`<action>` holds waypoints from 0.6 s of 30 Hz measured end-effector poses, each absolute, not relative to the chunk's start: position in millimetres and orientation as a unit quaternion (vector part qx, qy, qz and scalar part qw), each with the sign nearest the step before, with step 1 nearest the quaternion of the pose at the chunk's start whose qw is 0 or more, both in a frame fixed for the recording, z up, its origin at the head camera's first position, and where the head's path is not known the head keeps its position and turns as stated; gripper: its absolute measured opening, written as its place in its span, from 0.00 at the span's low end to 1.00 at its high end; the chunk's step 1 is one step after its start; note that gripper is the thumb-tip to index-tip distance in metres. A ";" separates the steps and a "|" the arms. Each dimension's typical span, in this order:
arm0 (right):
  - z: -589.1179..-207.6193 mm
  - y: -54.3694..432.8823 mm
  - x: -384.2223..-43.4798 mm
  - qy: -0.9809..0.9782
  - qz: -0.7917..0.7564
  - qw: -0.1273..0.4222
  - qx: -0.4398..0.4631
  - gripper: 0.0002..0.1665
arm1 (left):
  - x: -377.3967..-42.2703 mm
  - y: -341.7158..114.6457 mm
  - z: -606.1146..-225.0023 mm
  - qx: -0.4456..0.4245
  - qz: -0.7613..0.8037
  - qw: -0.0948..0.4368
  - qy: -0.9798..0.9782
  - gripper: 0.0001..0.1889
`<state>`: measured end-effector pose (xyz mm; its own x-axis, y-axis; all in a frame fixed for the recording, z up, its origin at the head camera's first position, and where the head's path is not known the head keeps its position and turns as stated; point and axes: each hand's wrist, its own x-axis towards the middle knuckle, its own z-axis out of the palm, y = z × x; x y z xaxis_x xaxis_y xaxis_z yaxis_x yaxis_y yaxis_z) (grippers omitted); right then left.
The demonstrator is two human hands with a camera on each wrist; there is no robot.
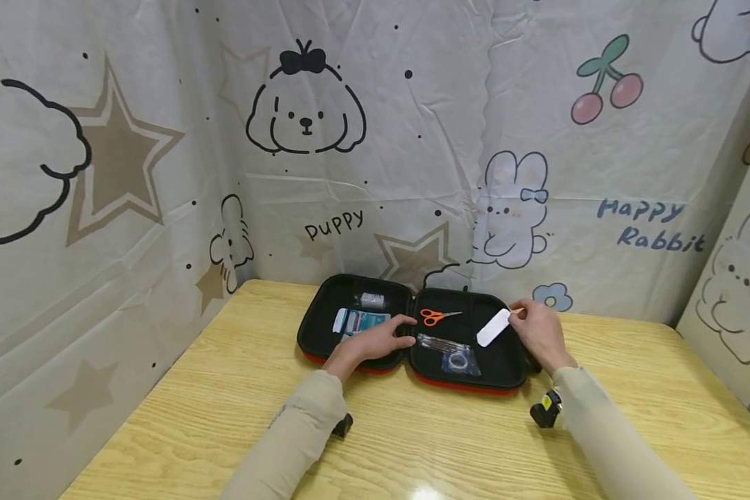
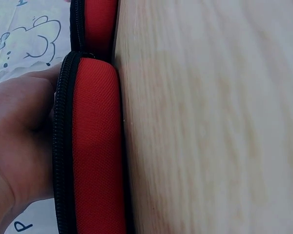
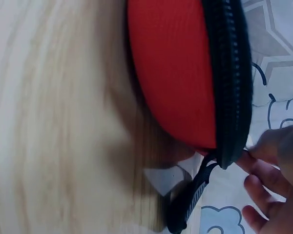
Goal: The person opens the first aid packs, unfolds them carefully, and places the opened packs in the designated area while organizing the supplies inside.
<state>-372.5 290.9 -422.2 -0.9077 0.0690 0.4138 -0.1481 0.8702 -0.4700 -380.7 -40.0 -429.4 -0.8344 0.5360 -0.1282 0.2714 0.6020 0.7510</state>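
A black-lined case (image 1: pixel 467 383) with a red shell lies unfolded, both halves facing up. My right hand (image 1: pixel 540 332) is at its right rim, pinching the upper end of a white strip (image 1: pixel 494 328) over the right half. My left hand (image 1: pixel 378 342) reaches over the left half, thumb and forefinger apart near the hinge, partly covering a blue-and-white packet (image 1: pixel 365 319). Orange-handled scissors (image 1: pixel 432 317), a clear packet of thin sticks (image 1: pixel 444 344) and a bagged tape roll (image 1: pixel 458 362) lie in the right half. The left wrist view shows the red side (image 2: pixel 97 141), hiding the left fingertips.
A small whitish roll (image 1: pixel 371 300) lies at the back of the left half. From the case's right end hangs a black strap (image 3: pixel 190 202). The wooden table (image 1: pixel 412 437) meets a printed cloth backdrop (image 1: pixel 412 173) behind the case.
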 end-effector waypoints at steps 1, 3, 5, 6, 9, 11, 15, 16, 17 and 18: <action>-422.5 290.8 -373.0 -0.945 0.254 0.203 0.029 0.14 | -381.1 -40.3 -429.5 0.230 0.382 0.172 0.878 0.25; -422.8 289.9 -373.8 -0.949 0.251 0.186 0.044 0.14 | -382.0 -40.9 -430.1 0.230 0.383 0.171 0.878 0.25; -423.0 288.4 -374.3 -0.950 0.250 0.178 0.051 0.14 | -382.5 -41.4 -430.6 0.229 0.382 0.171 0.879 0.25; -423.2 287.4 -374.5 -0.950 0.252 0.177 0.050 0.14 | -382.6 -41.6 -431.1 0.228 0.380 0.171 0.880 0.25; -423.8 284.9 -374.2 -0.944 0.261 0.198 0.023 0.14 | -382.4 -41.7 -431.6 0.227 0.381 0.171 0.880 0.25; -424.7 283.1 -373.9 -0.939 0.270 0.215 0.002 0.14 | -382.3 -41.4 -431.6 0.228 0.380 0.170 0.880 0.25; -427.6 278.2 -375.3 -0.934 0.277 0.227 -0.005 0.15 | -381.6 -40.8 -431.1 0.231 0.381 0.170 0.879 0.25; -428.4 276.7 -375.8 -0.935 0.278 0.220 0.001 0.15 | -381.6 -40.8 -431.1 0.231 0.381 0.171 0.879 0.26; -429.5 275.2 -376.4 -0.937 0.278 0.212 0.008 0.15 | -381.4 -40.8 -430.9 0.232 0.382 0.172 0.878 0.26; -430.7 273.9 -377.1 -0.939 0.279 0.200 0.014 0.15 | -381.3 -40.8 -430.7 0.232 0.383 0.172 0.877 0.26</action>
